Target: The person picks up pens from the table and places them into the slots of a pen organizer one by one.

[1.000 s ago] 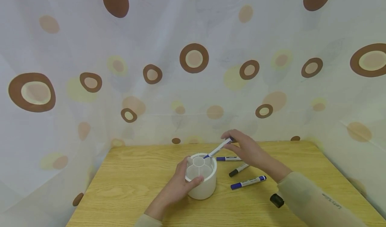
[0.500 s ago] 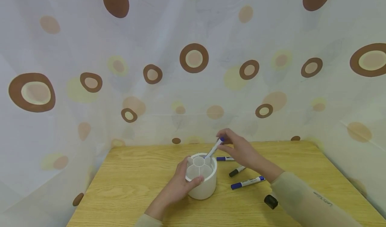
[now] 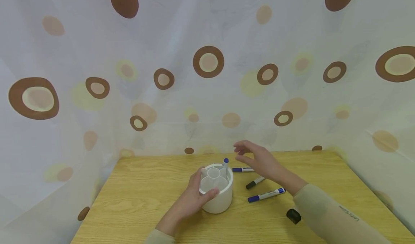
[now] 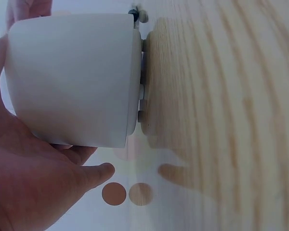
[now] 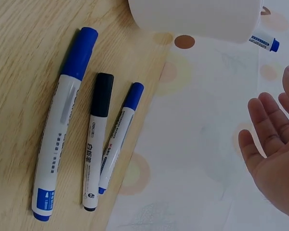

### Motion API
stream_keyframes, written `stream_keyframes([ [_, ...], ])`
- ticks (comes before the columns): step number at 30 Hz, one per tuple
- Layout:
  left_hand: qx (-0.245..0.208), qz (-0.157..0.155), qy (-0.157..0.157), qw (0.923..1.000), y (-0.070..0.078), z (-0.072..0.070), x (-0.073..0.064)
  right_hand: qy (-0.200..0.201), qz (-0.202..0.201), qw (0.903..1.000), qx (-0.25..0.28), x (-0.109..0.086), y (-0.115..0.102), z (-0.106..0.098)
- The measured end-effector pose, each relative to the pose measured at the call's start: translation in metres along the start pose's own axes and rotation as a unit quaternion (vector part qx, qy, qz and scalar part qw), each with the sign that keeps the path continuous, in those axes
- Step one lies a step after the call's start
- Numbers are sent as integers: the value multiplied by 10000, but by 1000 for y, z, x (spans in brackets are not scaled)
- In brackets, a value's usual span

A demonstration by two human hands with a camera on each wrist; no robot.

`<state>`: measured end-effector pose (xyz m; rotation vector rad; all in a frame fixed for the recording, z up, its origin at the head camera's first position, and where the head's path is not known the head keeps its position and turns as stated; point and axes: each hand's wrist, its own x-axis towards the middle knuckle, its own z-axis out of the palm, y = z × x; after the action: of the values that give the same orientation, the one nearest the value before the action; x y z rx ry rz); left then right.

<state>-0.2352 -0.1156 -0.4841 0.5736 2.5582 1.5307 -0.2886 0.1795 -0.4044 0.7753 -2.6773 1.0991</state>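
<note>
A round white pen holder (image 3: 220, 200), divided inside into several compartments, stands on the table. My left hand (image 3: 189, 199) grips it, thumb on the near rim and fingers round the left side; the left wrist view shows the holder's smooth white wall (image 4: 72, 79) close up. A blue-capped marker (image 3: 225, 163) stands in a right-hand compartment, its end sticking out over the rim. To the right of the holder and above it, my right hand (image 3: 259, 160) hovers with fingers loosely bent and nothing in them. In the right wrist view that hand (image 5: 277, 154) is apart from the marker's end (image 5: 264, 42).
Right of the holder lie three whiteboard markers: a near blue-capped one (image 5: 53, 125), a black-capped one (image 5: 93, 144) and a farther blue-capped one (image 5: 120, 139). A small black object (image 3: 293, 216) shows beside the right sleeve. A dotted curtain (image 3: 175, 128) rises behind the wooden table (image 3: 136, 193).
My right hand lowered the marker into the holder, steepening it, then let go; its fingers have come away from it. My left hand has kept its hold on the holder.
</note>
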Motion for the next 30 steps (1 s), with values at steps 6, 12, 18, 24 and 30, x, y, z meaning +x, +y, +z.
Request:
stream_keyframes([
  [6, 20, 1, -6, 10000, 2, -1, 0, -154, 348, 9993, 26, -9, 17, -6],
  [12, 39, 46, -6, 10000, 1, -1, 0, -262, 494, 9984, -122, -15, 34, -10],
  [18, 25, 162, 18, 9999, 0, 0, 0, -285, 526, 9976, -348, -19, 52, -13],
  [24, 25, 173, 31, 9998, 0, 0, 0, -308, 609, 9966, -470, -24, 71, -15],
  [30, 37, 136, 32, 9999, 1, 0, 0, -404, 809, 9946, -502, -29, 85, -17],
])
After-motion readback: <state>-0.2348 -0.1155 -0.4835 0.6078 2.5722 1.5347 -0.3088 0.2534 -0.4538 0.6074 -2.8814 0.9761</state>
